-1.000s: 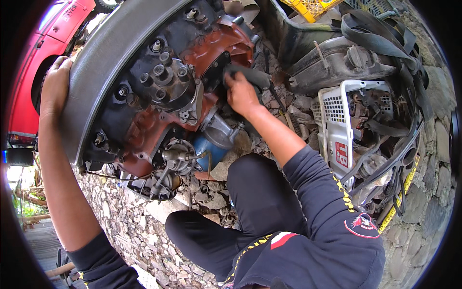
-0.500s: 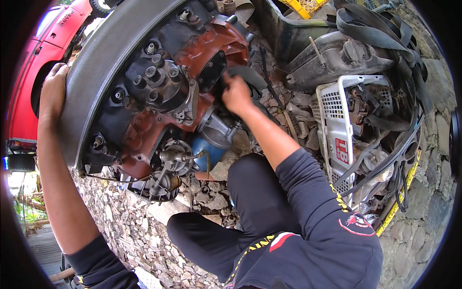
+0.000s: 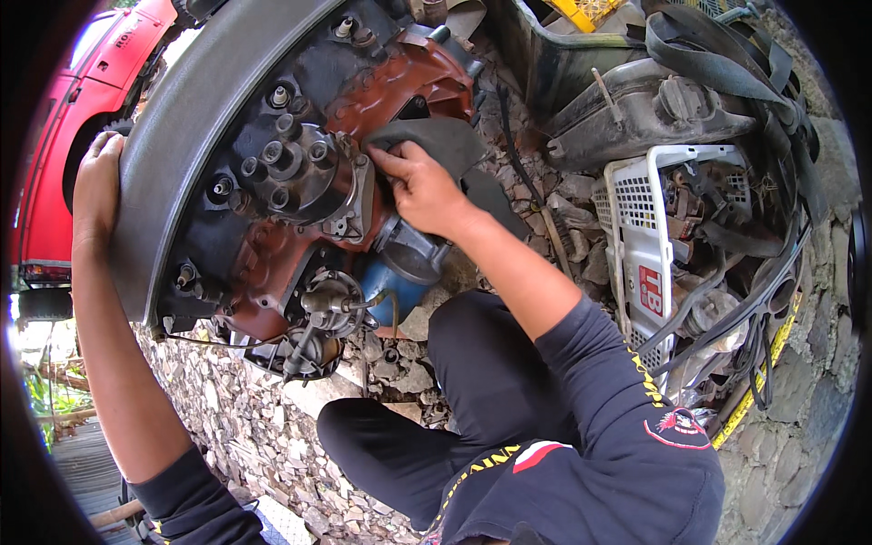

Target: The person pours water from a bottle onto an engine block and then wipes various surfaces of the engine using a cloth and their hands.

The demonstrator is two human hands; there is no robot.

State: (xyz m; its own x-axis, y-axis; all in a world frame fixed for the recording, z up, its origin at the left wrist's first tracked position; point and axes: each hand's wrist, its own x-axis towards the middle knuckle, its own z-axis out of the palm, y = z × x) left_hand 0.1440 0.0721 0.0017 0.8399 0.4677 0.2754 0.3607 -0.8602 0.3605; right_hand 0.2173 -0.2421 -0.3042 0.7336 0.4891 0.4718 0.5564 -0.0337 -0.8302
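Note:
A large engine with red-brown and black paint fills the upper left. My right hand pinches a dark grey cloth against its side, beside the black distributor cap. The cloth's loose end hangs down to the right and hides part of the engine. Just below that hand are a grey metal housing and a blue oil filter. My left hand lies along the outer edge of the long grey cover on the engine, fingers extended. Several spark plugs show beside the cover.
A white plastic basket of greasy parts stands at right, with dark straps hanging by it. Behind it lie a dirty metal pan and a dark bin. Stones cover the ground; a red vehicle stands far left.
My right hand has moved a little left and toward me over the engine side, bringing the cloth across the black plate. My left hand stays on the cover.

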